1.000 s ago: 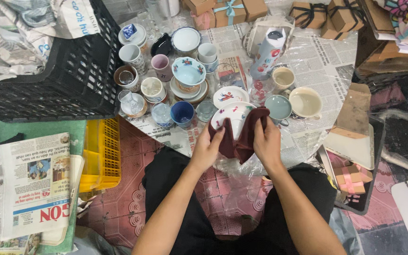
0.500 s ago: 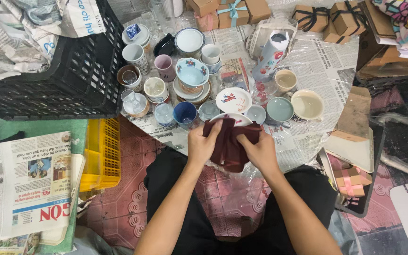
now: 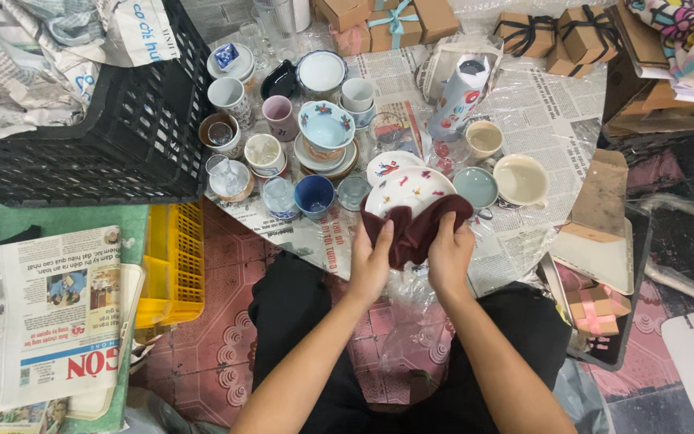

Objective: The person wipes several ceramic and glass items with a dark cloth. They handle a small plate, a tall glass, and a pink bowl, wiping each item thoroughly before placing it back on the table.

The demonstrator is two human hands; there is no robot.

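A white plate with small coloured motifs is tilted up in front of me, over the near edge of a low table. A dark maroon cloth wraps its lower rim. My left hand grips the plate and cloth from the left. My right hand presses the cloth against the plate from the right. Behind the plate stand several cups and bowls: a dark blue cup, a pale teal bowl and a cream bowl.
The low table is covered with newspaper and plastic. A black crate with crumpled paper sits at the left, a yellow basket below it. Folded newspapers lie lower left. Brown gift boxes stand at the back.
The plate has been turned so its decorated face shows above the cloth. Both hands have shifted lower on the cloth around its rim.
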